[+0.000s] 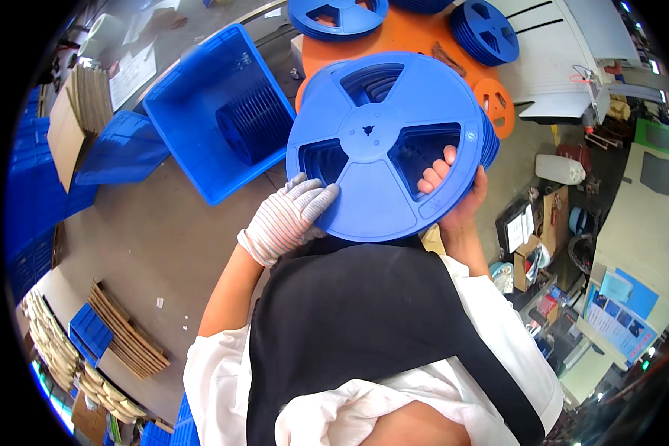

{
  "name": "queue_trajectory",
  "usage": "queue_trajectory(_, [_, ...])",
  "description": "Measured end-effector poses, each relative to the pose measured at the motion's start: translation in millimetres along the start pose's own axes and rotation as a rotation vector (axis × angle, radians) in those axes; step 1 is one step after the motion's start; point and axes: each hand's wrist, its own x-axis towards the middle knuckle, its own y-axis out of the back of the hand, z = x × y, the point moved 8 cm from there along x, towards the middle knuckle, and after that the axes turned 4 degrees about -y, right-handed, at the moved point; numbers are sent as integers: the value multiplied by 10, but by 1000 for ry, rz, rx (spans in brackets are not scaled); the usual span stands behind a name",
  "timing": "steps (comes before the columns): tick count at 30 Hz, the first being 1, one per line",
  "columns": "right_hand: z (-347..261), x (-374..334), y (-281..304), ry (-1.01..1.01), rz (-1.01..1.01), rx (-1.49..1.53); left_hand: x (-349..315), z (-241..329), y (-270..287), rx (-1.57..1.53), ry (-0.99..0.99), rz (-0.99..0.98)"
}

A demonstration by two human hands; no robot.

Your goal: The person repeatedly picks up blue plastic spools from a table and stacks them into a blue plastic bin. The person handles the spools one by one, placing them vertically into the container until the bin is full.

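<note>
- Large round blue plastic reels (383, 141) with wedge-shaped openings, layered in a stack, tilt in front of the black apron (357, 312), off the near edge of the orange table (334, 53).
- Left hand (291, 215), in a white striped glove: fingers bent over the stack's lower-left rim; thumb mostly hidden, so I cannot tell how firmly it grips.
- Right hand (457, 189), bare: curled around the lower-right rim, gripping it, fingertips showing in an opening.
- Left of the table, a rectangular blue plastic crate (193, 97) holds more blue reels (253, 123).
- An orange plastic reel (492, 110) lies near the table's right edge.
</note>
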Motion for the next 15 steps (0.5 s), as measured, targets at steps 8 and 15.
queue_trajectory(8, [-23,207,134,-61,167,-107,-179,6,99,74,122,106])
queue_trajectory(15, [97,496,-294,16,181,-245,-1260,-1136,512,-670,547,788])
